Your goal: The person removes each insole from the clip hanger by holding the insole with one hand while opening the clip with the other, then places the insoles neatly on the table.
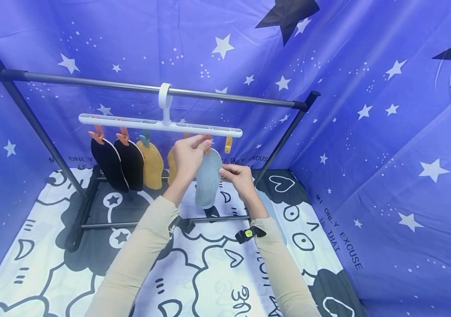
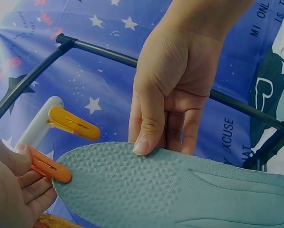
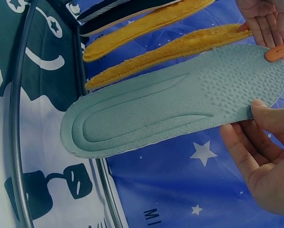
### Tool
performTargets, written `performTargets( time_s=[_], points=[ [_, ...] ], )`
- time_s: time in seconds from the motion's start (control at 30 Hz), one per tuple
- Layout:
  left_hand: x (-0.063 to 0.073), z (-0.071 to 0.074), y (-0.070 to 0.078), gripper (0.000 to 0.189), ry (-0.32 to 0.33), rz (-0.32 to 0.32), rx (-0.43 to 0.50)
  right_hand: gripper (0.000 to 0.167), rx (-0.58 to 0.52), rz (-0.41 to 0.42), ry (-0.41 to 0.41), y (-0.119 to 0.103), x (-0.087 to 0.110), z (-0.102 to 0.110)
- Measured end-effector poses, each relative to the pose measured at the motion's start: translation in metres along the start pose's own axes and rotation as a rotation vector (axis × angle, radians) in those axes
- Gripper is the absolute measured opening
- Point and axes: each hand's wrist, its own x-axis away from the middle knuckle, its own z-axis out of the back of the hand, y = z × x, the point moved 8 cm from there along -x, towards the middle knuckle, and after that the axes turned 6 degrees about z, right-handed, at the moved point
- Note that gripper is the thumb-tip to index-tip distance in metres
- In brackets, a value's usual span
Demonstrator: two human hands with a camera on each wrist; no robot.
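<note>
You're apparently clipping the gray insole (image 1: 208, 180), 5 o'clock from hanger (image 1: 166, 125) | left hand (image 1: 187, 155) pinches orange clip (image 2: 51, 165); right hand (image 1: 240, 178) pinches insole's 2-o'clock edge | next, likely: let clip close, test hold

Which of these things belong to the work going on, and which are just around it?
Seems part of the work:
blue-grey insole, being handled
orange clip on its edge
white hanger
bare yellow clip
black insoles and yellow insoles, hanging
rack bearing the hanger

Seems just around it:
starry curtain
patterned cloth
wrist-worn devices
</note>
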Motion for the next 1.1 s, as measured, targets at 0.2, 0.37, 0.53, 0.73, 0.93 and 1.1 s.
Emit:
performTargets(
  time_s=[0.2, 0.37, 0.53, 0.73, 0.93, 1.1],
  points=[
    [0.0, 0.0, 0.001, 0.023, -0.008, 0.003, 0.01, 0.024, 0.014, 0.004, 0.003, 0.004, -0.001, 0.001],
    [0.001, -0.001, 0.001, 0.023, -0.013, 0.006, 0.013, 0.023, 0.018, 0.005, 0.01, 0.005, -0.001, 0.002],
    [0.001, -0.001, 0.002, 0.023, -0.014, 0.007, 0.023, 0.023, 0.018, 0.008, 0.011, 0.004, 0.0, 0.003],
    [0.002, -0.001, 0.001, 0.023, -0.008, 0.009, 0.028, 0.025, 0.023, -0.004, 0.01, 0.007, 0.001, 0.004],
    [0.002, -0.001, -0.001, 0.022, -0.011, 0.019, 0.041, 0.027, 0.008, -0.034, 0.021, 0.013, 0.005, 0.008],
    [0.001, -0.001, -0.001, 0.021, -0.017, 0.023, 0.05, 0.027, 0.023, -0.033, 0.029, 0.016, 0.008, 0.012]
  ],
)
